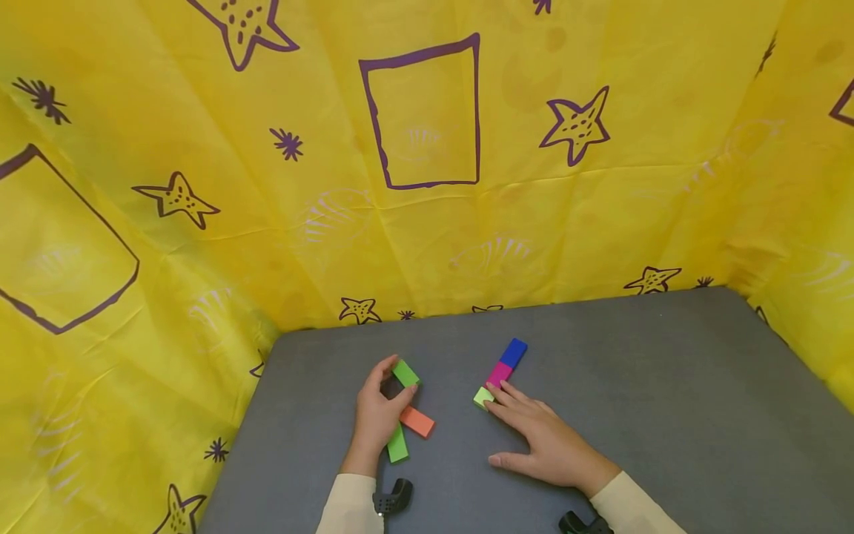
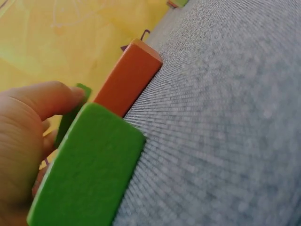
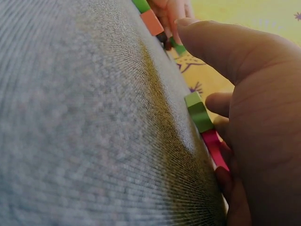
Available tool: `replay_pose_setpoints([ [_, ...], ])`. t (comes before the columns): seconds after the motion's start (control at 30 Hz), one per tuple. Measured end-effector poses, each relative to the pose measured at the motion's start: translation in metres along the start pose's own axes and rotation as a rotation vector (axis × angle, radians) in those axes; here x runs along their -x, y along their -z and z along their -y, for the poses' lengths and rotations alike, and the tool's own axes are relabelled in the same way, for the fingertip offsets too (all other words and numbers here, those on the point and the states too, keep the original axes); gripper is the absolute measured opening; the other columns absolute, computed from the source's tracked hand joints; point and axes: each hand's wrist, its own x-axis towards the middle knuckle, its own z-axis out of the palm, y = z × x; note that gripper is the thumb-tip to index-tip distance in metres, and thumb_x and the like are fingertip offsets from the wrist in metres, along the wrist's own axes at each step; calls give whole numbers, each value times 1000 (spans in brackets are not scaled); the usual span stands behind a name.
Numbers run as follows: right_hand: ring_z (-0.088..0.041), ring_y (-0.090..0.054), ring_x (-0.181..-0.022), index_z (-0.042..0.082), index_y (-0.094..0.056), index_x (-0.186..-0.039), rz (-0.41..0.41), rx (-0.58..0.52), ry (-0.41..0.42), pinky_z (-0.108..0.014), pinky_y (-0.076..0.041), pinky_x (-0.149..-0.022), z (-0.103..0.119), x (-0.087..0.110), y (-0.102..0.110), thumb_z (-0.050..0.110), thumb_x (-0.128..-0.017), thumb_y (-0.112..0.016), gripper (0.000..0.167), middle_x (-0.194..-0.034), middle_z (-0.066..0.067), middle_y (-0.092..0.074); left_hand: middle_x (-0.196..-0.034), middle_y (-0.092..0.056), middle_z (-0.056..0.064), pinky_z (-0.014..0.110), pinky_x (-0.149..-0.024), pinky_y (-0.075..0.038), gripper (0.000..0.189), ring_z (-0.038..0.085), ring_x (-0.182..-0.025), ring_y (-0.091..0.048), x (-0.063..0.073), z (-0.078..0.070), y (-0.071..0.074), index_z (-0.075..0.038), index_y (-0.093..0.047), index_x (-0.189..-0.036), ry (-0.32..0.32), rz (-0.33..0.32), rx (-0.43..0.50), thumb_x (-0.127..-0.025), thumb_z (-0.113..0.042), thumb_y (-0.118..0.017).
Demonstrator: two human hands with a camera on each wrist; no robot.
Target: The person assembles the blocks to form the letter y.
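Observation:
My left hand (image 1: 380, 415) pinches a green block (image 1: 405, 373) by its two ends, thumb at the near end and fingertip at the far one. Just nearer to me, an orange block (image 1: 419, 422) lies beside the thumb. A second green block (image 1: 397, 445) meets it at an angle, partly hidden by the hand; it looms large in the left wrist view (image 2: 89, 169). My right hand (image 1: 547, 441) has its fingers extended, fingertips at a light green block (image 1: 483, 398) and a magenta block (image 1: 499, 374). A blue block (image 1: 514, 352) continues that slanting row.
The blocks lie on a grey cloth-covered table (image 1: 667, 400). Yellow patterned fabric (image 1: 427, 245) hangs behind its far edge and at both sides. A black wrist device (image 1: 400, 495) sits by the left cuff, another (image 1: 582, 522) by the right cuff.

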Motion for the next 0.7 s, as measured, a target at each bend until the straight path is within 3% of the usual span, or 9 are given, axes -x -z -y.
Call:
replay_pose_setpoints([
  [0.33,-32,-19,-163,15,-50,-165,-10,-25,-11,-77,-33,-113,0,-2,2,59,-99,-76,84,-176,-5,-32,-137,-65,8,51,-112,-47,56,29,-128,-62,-1,2,1,-3,-66,-146,-72,-116,117,-95,-8,-87],
  [0.53,-31,-20,-163,15,-52,-164,-5,-2,-10,-75,-33,-114,-1,-3,2,61,-99,-75,83,-176,-4,-32,-137,-63,13,45,-115,-44,53,30,-129,-63,-2,3,1,-1,-68,-143,-98,-132,208,-94,-3,-87],
  [0.7,-31,-20,-163,14,-54,-163,-3,5,-6,-73,-33,-115,-2,-4,0,62,-99,-74,83,-176,-4,-33,-137,-63,15,47,-116,-42,54,31,-129,-63,0,0,2,0,-68,-143,-107,-134,235,-93,-2,-87],
])
